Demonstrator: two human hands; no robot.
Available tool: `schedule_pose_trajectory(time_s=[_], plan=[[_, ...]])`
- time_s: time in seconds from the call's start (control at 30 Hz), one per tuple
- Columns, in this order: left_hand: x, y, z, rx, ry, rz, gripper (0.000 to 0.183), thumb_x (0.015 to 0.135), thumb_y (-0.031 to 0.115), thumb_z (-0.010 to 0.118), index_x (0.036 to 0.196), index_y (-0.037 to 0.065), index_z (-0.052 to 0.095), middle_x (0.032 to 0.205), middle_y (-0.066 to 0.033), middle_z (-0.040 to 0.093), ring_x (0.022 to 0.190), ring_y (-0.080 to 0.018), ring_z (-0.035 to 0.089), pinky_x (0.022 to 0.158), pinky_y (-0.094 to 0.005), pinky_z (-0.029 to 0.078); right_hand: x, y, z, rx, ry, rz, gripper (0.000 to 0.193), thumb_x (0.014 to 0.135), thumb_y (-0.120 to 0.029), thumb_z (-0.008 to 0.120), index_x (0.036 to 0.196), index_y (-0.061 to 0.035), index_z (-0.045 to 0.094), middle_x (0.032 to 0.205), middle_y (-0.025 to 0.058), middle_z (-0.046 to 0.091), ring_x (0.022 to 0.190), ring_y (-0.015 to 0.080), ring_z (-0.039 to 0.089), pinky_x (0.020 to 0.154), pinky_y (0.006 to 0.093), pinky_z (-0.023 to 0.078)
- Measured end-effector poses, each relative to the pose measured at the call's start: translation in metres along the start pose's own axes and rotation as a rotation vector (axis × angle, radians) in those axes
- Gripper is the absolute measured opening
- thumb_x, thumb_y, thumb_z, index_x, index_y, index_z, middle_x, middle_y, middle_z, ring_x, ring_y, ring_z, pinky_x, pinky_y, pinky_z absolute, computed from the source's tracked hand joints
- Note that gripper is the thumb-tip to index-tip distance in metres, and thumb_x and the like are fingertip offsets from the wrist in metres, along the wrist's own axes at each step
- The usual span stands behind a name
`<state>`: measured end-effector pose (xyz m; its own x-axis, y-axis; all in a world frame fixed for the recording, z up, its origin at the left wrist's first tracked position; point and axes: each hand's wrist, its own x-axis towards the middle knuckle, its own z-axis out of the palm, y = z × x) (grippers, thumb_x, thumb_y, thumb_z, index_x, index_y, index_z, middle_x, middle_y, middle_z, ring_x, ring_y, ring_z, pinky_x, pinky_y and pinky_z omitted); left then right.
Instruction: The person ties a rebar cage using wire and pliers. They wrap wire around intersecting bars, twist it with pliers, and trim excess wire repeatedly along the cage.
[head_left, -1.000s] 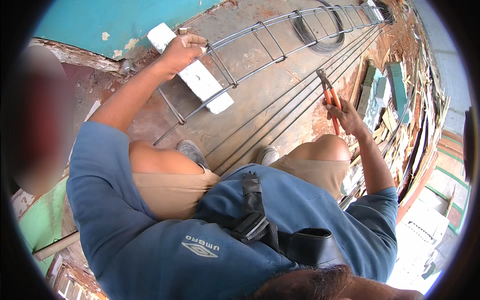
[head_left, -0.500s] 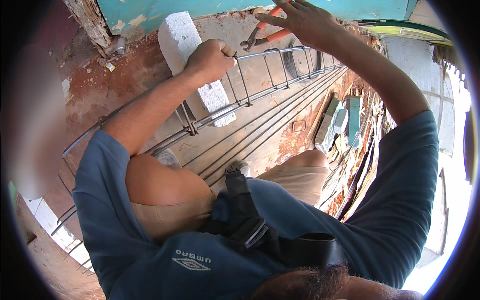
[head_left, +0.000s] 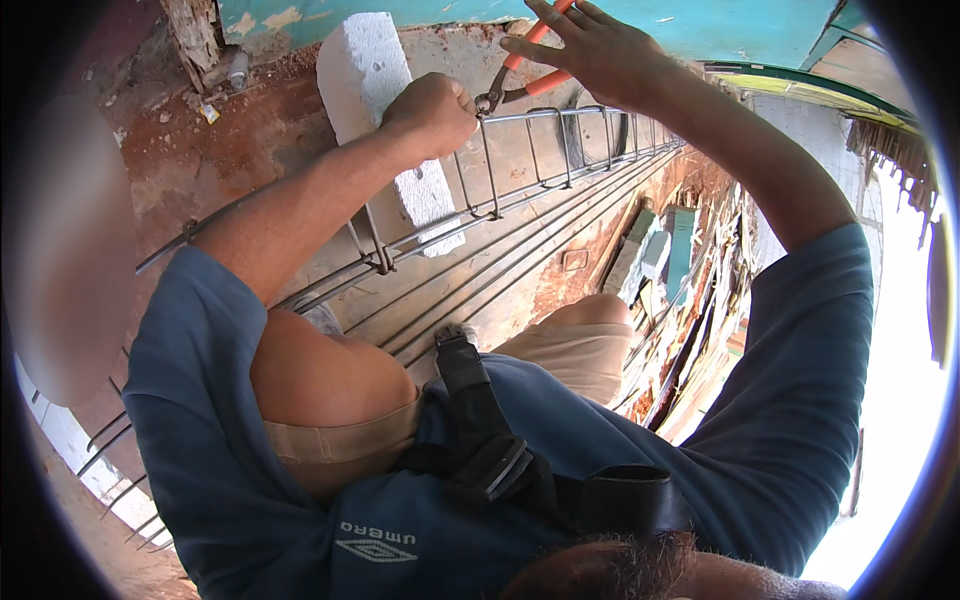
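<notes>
Orange-handled pincers [head_left: 547, 83] are in my right hand [head_left: 612, 62], whose fingers are spread over the handles. The dark metal jaws sit at a corner joint of a steel rebar cage [head_left: 489, 165], close beside my left hand. My left hand [head_left: 432, 112] is closed at the same joint, over the cage's upper bar; whatever is between its fingers is hidden. The cage is made of long bars with bent stirrups across them. Beneath it, a rough white block [head_left: 365, 70] props it above the floor.
Several loose steel bars [head_left: 480, 265] lie alongside the cage near my feet. A coil of wire [head_left: 580, 140] rests behind the cage. To the right are block pieces [head_left: 655, 255] and a pile of wood scraps [head_left: 705, 310]. A turquoise wall [head_left: 720, 30] stands at the far side.
The pincers have moved slightly left and down, bringing their jaws onto the joint beside my left hand. My left hand has stayed at the joint.
</notes>
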<state>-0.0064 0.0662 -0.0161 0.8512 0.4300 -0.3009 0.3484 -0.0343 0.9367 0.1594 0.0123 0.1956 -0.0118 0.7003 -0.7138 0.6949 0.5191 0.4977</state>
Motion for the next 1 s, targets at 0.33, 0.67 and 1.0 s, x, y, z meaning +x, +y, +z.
schedule_pose_trajectory(time_s=[0.33, 0.67, 1.0], plan=[[0.012, -0.014, 0.008, -0.005, 0.047, 0.034, 0.016, 0.088, 0.017, 0.074, 0.084, 0.002, 0.078, 0.07, -0.0127, 0.071, 0.063, -0.0247, 0.068, 0.063, -0.0425, 0.053, 0.003, -0.003, 0.003, -0.069, 0.014, -0.04, 0.095, 0.102, -0.029, 0.075, 0.177, -0.0265, 0.016, 0.173, 0.0361, 0.025, 0.158, 0.0448, 0.04, 0.133, 0.0489, 0.032], [0.01, -0.006, 0.003, -0.038, -0.015, -0.052, 0.019, 0.082, 0.014, 0.082, 0.095, 0.001, 0.079, 0.082, -0.0109, 0.074, 0.076, -0.021, 0.068, 0.07, -0.0384, 0.053, 0.017, 0.009, -0.002, -0.062, -0.01, -0.023, 0.057, 0.101, -0.034, 0.075, 0.148, -0.0063, 0.059, 0.14, 0.0162, 0.067, 0.133, 0.034, 0.063, 0.116, 0.0483, 0.049], [0.011, 0.059, 0.034, 0.228, 0.351, 0.35, 0.044, 0.083, 0.037, 0.086, 0.107, 0.0, 0.077, 0.094, -0.0134, 0.077, 0.094, -0.0242, 0.077, 0.082, -0.036, 0.06, 0.071, 0.005, -0.074, 0.069, -0.459, 0.09, 0.03, 0.086, -0.029, 0.086, 0.109, -0.0091, 0.082, 0.115, 0.009, 0.08, 0.109, 0.0251, 0.071, 0.096, 0.0444, 0.055]])
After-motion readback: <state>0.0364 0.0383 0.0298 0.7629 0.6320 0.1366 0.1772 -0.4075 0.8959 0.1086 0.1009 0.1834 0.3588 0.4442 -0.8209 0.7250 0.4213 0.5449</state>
